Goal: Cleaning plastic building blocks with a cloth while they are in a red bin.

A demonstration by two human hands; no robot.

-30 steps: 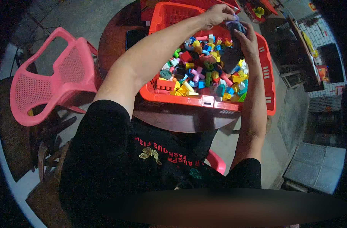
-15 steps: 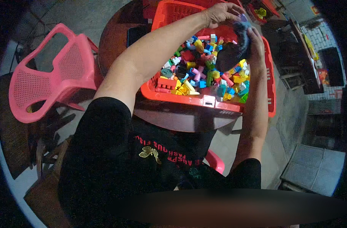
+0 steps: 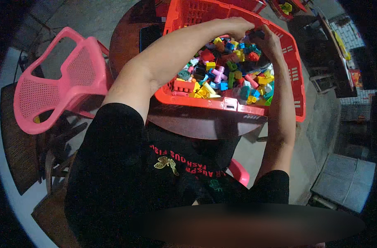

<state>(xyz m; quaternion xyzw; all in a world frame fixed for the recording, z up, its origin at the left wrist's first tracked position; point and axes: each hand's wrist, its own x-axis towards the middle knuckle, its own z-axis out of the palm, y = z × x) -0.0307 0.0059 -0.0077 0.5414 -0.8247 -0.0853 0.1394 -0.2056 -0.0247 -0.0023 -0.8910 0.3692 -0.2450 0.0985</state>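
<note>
A red plastic basket (image 3: pixel 196 102) holds a heap of toy building blocks (image 3: pixel 221 74) in many colours. Over its far right part my left hand (image 3: pixel 240 27) reaches in with fingers bent and pressed together, their tips partly hidden. Close beside it, my right hand (image 3: pixel 270 42) curls its fingers around a small dark thing (image 3: pixel 258 34), too shadowed to name. Both hands are low, near the blocks. Under my right wrist a dark rounded object (image 3: pixel 262 63) lies among the blocks.
The basket stands on a round brown table (image 3: pixel 188 126). A dark flat object (image 3: pixel 150 36) lies left of it. A pink plastic chair (image 3: pixel 60 82) stands at the left. A grey box-like piece (image 3: pixel 343 182) is at the lower right, and another red container (image 3: pixel 285 8) at the far right.
Both hands have come down from above the basket's far right corner to the blocks. The dark fuzzy thing with a purple block no longer shows clearly between them. The view has shifted slightly.
</note>
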